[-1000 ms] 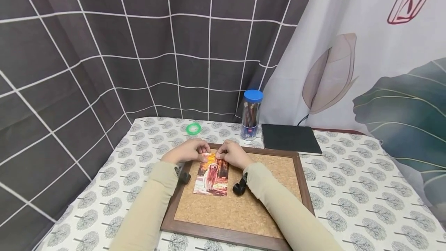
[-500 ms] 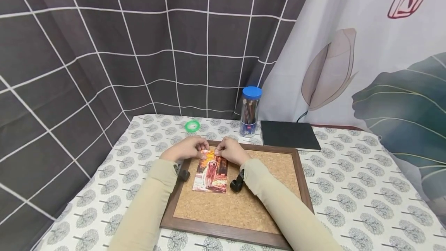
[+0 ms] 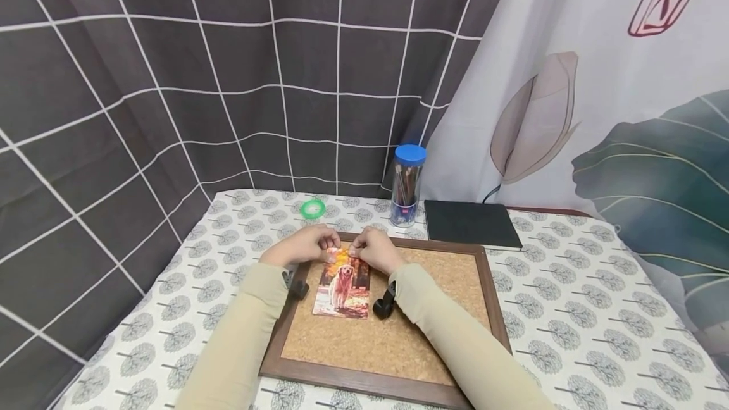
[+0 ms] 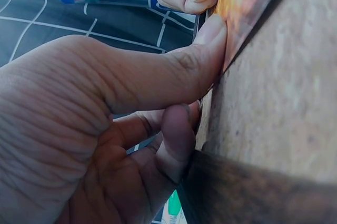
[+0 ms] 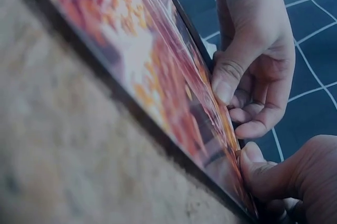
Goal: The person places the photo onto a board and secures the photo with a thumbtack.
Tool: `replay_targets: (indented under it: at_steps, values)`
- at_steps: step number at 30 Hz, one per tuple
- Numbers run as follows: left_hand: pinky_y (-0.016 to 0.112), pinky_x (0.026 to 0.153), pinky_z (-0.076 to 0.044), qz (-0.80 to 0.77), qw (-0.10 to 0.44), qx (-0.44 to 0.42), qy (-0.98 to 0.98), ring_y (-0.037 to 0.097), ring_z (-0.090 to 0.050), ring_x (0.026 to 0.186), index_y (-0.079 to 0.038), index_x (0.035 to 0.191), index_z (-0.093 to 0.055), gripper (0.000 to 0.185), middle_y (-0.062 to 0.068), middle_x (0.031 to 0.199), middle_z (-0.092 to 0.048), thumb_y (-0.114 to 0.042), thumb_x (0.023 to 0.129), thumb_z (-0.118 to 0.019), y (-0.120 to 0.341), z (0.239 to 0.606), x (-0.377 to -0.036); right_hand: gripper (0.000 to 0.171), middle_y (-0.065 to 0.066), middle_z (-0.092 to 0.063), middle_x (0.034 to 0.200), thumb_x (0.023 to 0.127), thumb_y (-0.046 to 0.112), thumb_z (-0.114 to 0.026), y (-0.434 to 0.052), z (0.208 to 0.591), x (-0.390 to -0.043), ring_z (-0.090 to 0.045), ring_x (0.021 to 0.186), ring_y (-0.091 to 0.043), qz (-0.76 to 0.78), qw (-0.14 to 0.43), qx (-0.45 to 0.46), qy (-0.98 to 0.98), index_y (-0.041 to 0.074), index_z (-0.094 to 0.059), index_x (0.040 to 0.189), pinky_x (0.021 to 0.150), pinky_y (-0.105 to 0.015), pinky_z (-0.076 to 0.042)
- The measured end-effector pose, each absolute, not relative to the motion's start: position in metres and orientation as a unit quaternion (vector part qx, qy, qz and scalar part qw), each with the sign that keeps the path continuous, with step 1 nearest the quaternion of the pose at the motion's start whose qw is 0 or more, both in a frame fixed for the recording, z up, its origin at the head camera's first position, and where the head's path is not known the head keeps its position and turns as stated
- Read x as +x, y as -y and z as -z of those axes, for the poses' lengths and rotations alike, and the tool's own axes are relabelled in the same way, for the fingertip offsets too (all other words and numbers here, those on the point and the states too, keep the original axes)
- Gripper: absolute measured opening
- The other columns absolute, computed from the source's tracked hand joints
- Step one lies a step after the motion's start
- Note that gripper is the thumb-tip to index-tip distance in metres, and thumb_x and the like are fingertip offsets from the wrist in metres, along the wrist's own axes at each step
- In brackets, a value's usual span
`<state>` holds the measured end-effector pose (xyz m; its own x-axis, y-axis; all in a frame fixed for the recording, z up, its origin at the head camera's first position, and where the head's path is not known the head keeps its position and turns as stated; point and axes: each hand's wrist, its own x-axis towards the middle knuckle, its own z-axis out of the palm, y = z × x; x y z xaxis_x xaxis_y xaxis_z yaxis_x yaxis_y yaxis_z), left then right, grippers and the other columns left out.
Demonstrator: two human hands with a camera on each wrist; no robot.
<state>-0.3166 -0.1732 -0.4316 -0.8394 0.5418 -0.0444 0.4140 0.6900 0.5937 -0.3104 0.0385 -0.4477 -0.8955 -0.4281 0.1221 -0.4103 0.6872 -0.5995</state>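
Dog photo [image 3: 342, 285] lies flat on the cork board [image 3: 398, 334], near its far left corner; left hand [image 3: 304, 245] and right hand [image 3: 373, 248] each press a thumb on its top edge, fingers curled, with a pencil jar [image 3: 407, 186] beyond

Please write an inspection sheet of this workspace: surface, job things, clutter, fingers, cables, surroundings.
Surface: table under a tree-print cloth.
Job things: dog photo lies on the cork board, near its far edge.
Clutter: green tape roll, pencil jar with blue lid, black notebook, all beyond the board.
Fingers: left hand and right hand pinch the photo's top edge; both thumbs press on it.
Cables: one dark cable behind the notebook.
Surroundings: grey grid curtain, leaf-print curtain.
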Motion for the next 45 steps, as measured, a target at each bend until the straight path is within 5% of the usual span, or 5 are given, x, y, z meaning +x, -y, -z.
replay_targets:
  at_steps: [14, 20, 45]
  values:
    - [0.029, 0.081, -0.048, -0.295, 0.110, 0.261, -0.913, 0.012, -0.055, 0.084, -0.015, 0.102, -0.066, 0.031, 0.000, 0.091, -0.062, -0.023, 0.076, -0.081, 0.173, 0.431, -0.317, 0.005, 0.008, -0.062, 0.085, 0.091, 0.026, -0.067, -0.055, 0.465, -0.317, -0.055, 0.080, -0.007, 0.324, -0.038, -0.355, -0.876, 0.021, -0.069, 0.090, 0.078, -0.026, -0.047]
    - [0.029, 0.081, -0.048, -0.299, 0.106, 0.259, -0.912, 0.012, -0.055, 0.084, -0.017, 0.100, -0.065, 0.030, 0.000, 0.091, -0.061, -0.023, 0.075, -0.081, 0.175, 0.435, -0.316, 0.006, 0.007, -0.062, 0.080, 0.089, 0.025, -0.069, -0.056, 0.467, -0.318, -0.054, 0.073, -0.006, 0.362, -0.023, -0.347, -0.865, 0.020, -0.068, 0.089, 0.068, -0.021, -0.046]
    - [0.027, 0.080, -0.048, -0.290, 0.100, 0.267, -0.914, 0.013, -0.056, 0.084, -0.014, 0.101, -0.065, 0.029, 0.002, 0.091, -0.062, -0.021, 0.077, -0.080, 0.171, 0.433, -0.314, 0.008, 0.004, -0.064, 0.071, 0.082, 0.013, -0.074, -0.046, 0.461, -0.314, -0.055, 0.065, -0.007, 0.357, -0.024, -0.260, -0.897, 0.017, -0.069, 0.078, 0.063, -0.021, -0.047]
